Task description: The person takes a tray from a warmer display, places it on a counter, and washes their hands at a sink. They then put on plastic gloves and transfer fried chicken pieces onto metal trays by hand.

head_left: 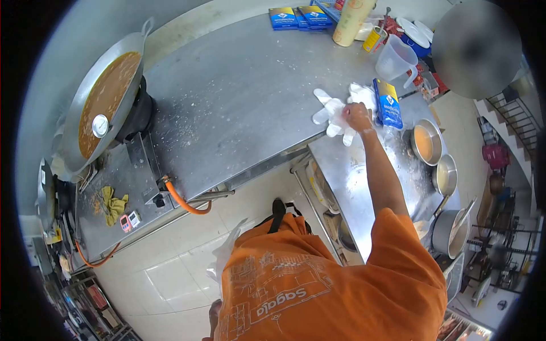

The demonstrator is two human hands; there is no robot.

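My right hand (358,117) reaches out to the edge where two metal tables meet. Its fingers are closed on a white, see-through disposable glove (322,115), whose fingers spread over the tabletop. More crumpled white gloves (362,94) lie just beyond the hand. Right beside them is a blue and yellow packet (388,104). My left hand (215,314) hangs low by my side, mostly hidden by the orange shirt, so its fingers do not show. A translucent plastic bag (226,250) is near my left side.
A large wok (136,48) of brown liquid with a round dial thermometer (100,126) stands on a burner at left. A measuring jug (396,58), bottle (354,23) and blue packets (283,19) stand at the back. Pans (426,142) and a pot (451,233) are at right.
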